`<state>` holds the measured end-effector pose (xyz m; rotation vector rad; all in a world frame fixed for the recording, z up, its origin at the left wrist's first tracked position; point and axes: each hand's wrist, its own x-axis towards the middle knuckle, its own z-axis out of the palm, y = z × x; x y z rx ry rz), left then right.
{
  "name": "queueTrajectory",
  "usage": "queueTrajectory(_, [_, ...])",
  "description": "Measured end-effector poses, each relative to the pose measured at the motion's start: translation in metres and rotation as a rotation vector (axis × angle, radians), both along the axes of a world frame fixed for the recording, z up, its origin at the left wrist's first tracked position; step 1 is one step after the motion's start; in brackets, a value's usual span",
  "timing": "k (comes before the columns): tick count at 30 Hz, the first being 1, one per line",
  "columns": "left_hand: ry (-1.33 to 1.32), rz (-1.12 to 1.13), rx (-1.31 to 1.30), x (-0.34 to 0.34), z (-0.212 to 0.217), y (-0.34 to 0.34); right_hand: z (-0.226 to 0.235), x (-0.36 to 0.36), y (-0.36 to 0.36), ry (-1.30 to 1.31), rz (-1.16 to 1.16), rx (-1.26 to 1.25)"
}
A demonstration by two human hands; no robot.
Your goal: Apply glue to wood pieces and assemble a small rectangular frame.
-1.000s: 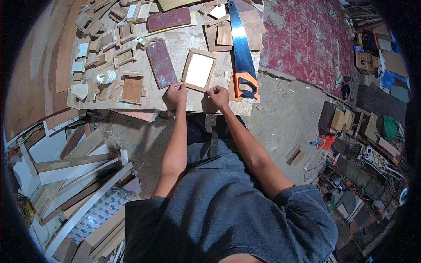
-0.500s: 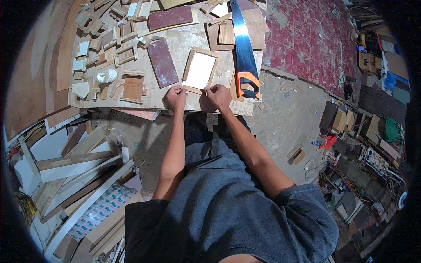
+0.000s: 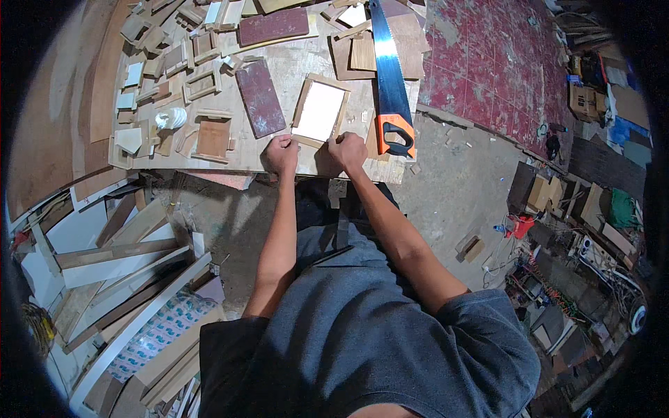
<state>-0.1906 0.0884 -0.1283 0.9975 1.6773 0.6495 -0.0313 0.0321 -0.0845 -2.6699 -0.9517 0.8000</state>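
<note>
In the head view, a wooden frame (image 3: 302, 103) around a bright white panel (image 3: 320, 111) lies on the work surface (image 3: 293, 59), just back from the middle of the near edge and slightly turned to it. The left hand (image 3: 283, 153) has thumb and fingertips drawn together at the frame's near left corner; the right hand (image 3: 348, 150) is curled at the near right corner. Both appear to touch the wood, but whether either is clamped on it I cannot tell.

A dark red board (image 3: 260, 99) lies just left of the frame. The saw (image 3: 388, 70) lies along the surface's right edge, its orange handle toward the near right corner. Small wooden pieces (image 3: 202, 85) crowd the far left part, and a spiral bulb (image 3: 170, 118) sits nearer the left edge.

As I judge it, uneven pressure from the two hands could skew the frame or open a corner, if its joints are loose. A strong pull toward the body could bring it over the near edge. A wide swing of the right arm could knock the saw's handle off the right edge.
</note>
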Motion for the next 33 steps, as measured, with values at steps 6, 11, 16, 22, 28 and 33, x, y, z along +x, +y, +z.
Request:
queueTrajectory(6, [0.041, 0.004, 0.06, -0.007, -0.01, 0.002, 0.0, 0.0, -0.002, 0.137, -0.123, 0.053])
queueTrajectory(11, [0.133, -0.035, 0.016, -0.007, -0.002, -0.005, -0.008, 0.005, -0.006, 0.237, -0.192, 0.066])
queueTrajectory(16, [0.212, -0.088, 0.081, -0.008, 0.0, -0.006, -0.019, 0.011, -0.012, 0.38, -0.225, 0.143])
queueTrajectory(22, [0.188, -0.092, 0.118, -0.013, -0.009, -0.009, -0.025, 0.028, -0.018, 0.972, -0.419, 0.238])
queueTrajectory(28, [0.208, -0.095, 0.126, -0.01, -0.001, -0.011, -0.014, 0.042, -0.021, 1.12, -0.38, 0.241])
queueTrajectory(33, [0.203, -0.079, 0.149, -0.01, 0.001, -0.01, 0.007, 0.05, -0.021, 1.169, -0.426, 0.14])
